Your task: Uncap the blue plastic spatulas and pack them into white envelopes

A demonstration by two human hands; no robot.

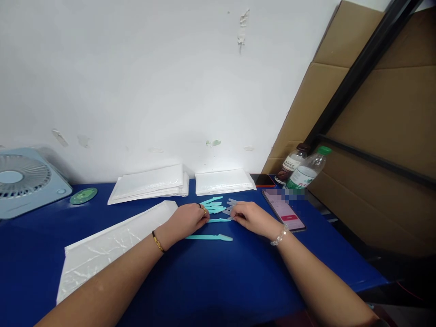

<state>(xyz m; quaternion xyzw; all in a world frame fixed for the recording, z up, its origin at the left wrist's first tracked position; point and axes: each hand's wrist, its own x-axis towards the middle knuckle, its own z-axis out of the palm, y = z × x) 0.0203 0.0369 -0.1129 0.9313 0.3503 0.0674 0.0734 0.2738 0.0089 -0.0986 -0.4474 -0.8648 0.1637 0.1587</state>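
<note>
A turquoise eyebrow razor spans the gap between my two hands, low over the blue table. My left hand is closed, pinching its handle end. At the other end, the fingers of my right hand are closed around the tip; whether a small clear cover is also between them is hidden. Just behind lies a fanned pile of turquoise razors. Several clear blade covers lie beside the pile, by my right fingertips. One more razor rests nearer to me, its left end behind my left hand.
White padded envelopes are stacked by the wall, with another stack to their right. A single envelope lies under my left forearm. Phones, bottles and cardboard are on the right; a fan stands left.
</note>
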